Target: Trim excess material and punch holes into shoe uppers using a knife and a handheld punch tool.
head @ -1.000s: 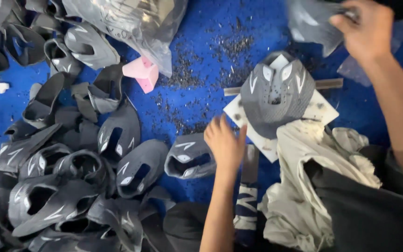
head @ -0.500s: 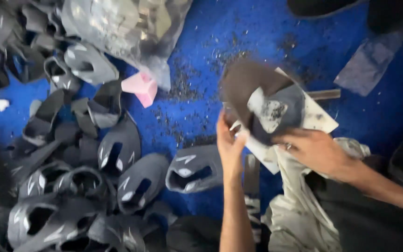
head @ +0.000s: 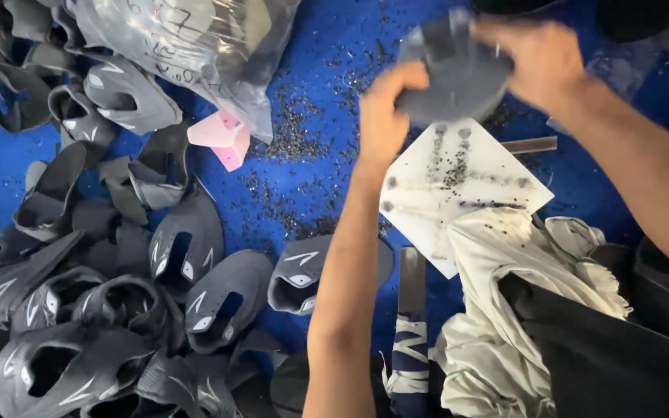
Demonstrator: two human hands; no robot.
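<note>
Both: left hand (head: 385, 116), right hand (head: 532, 58) gripping grey shoe upper (head: 454, 85)

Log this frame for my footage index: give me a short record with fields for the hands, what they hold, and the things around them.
left hand: grips the near edge of a grey shoe upper, lifted off the surface
right hand: on the far side of the same piece, blurred
below the hands: white board speckled with dark bits
surface: blue mat
left side: pile of grey uppers, clear plastic bag, pink block
lower right: pale cloth
</note>
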